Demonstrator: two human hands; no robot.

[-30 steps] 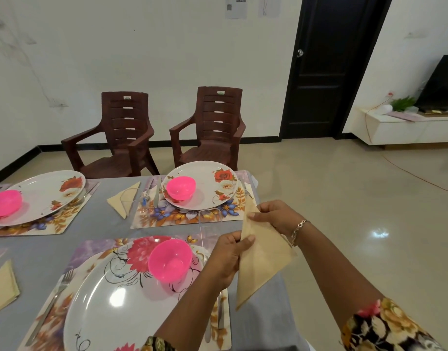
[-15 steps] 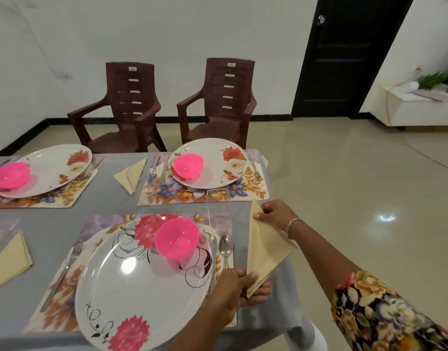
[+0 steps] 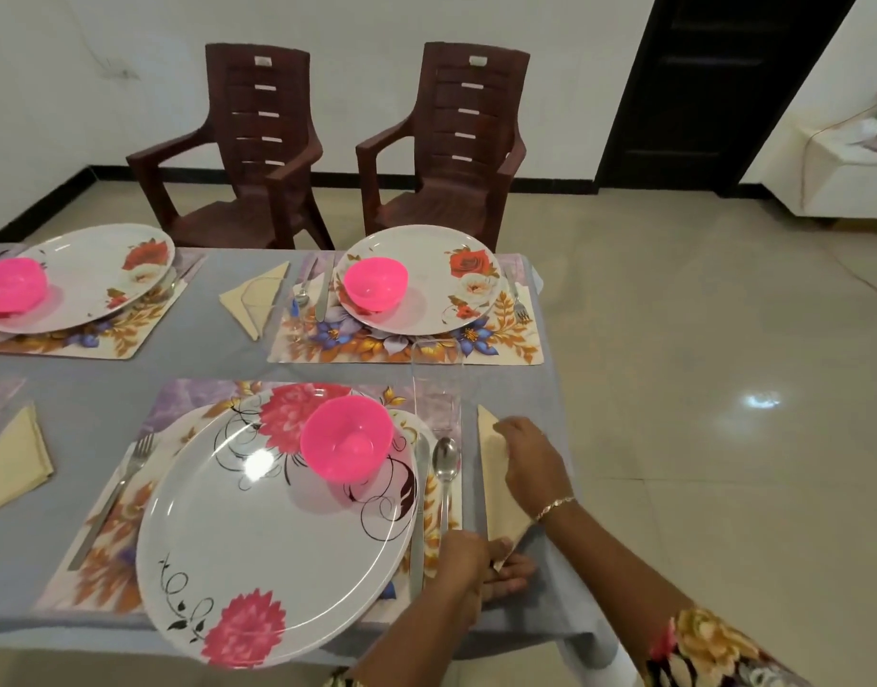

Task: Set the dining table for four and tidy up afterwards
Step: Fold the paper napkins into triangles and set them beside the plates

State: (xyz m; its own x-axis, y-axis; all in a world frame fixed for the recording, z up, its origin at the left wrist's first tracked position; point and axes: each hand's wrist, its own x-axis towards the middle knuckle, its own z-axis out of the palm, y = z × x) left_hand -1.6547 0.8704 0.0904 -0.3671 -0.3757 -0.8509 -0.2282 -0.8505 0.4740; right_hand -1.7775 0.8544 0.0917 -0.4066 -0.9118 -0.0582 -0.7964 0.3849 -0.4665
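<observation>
Now our soft beige triangular napkin (image 3: 496, 488) lies flat on the grey-clothed counter (image 3: 228, 359), just right of the steel spoon (image 3: 445, 468) and near the counter's right edge, beyond which glossy floor tiles (image 3: 699, 438) lie open. Our left hand (image 3: 471, 562) pinches its near tip and our right hand (image 3: 535, 463) grips its far end. Leftward, a pink plastic bowl (image 3: 347, 438) sits on the glossy round floral plate (image 3: 258, 538).

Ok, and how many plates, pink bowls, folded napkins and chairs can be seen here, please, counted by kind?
Floral plates: 3
Pink bowls: 3
Beige folded napkins: 3
Brown plastic chairs: 2
Total: 11
</observation>
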